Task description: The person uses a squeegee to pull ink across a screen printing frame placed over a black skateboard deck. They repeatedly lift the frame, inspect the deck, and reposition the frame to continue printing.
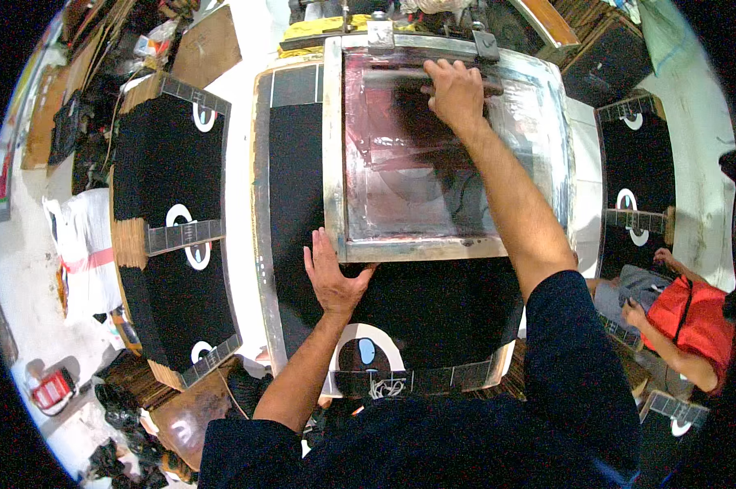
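Screen frame (333, 155): it is lying flat or nearly so over the upper right part of the black cloth (441, 301), with its far half beneath your right hand (456, 96) and its near left corner beside your left hand (333, 281).

Metal clamps (380, 35): two are sitting on the frame's far edge, probably holding that side in line while the near side is staying free for your reach.

Right hand: your fingers are curling over the dark bar (493, 87), seemingly gripping it; shadow and glare are blurring the contact, so you may be holding it more loosely than it looks.

Dark bar: it is lying crosswise near the far end of the mesh (433, 208), directly under your knuckles, with most of the mesh stretching between it and you.

Left hand: you are gripping nothing; your fingers are spreading beside the frame's left rail and your thumb is reaching along its near rail, likely to steady that corner.

Black cloth: it is covering the board (263, 204) beneath, presumably laid smooth to give the frame an even bed.

White ring (372, 330): it is showing on the cloth near you, around a blue patch (367, 351), well clear of the frame.
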The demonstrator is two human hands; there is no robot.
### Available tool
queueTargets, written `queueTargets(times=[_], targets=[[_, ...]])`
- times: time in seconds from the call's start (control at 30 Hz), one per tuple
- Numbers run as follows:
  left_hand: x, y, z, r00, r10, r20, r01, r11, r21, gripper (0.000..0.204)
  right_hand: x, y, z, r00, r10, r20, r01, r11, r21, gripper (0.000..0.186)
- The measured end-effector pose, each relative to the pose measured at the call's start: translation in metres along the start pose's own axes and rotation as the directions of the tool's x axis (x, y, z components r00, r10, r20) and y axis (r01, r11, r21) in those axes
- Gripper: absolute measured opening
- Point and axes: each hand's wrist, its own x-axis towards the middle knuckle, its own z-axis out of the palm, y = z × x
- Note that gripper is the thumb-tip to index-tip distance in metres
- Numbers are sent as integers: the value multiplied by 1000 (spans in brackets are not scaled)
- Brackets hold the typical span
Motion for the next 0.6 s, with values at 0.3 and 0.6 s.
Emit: queueTargets(times=[0.3,0.6], targets=[[-3,0,-2,1000,-19,22,20,1000,-14,116,-141,-31,-17,994,-13,-104,19,998,61,51],[9,5,-3,997,-78,12,79,984,-163,121,-125,-25,-27,977,-67,-204,81,995,58,37]])
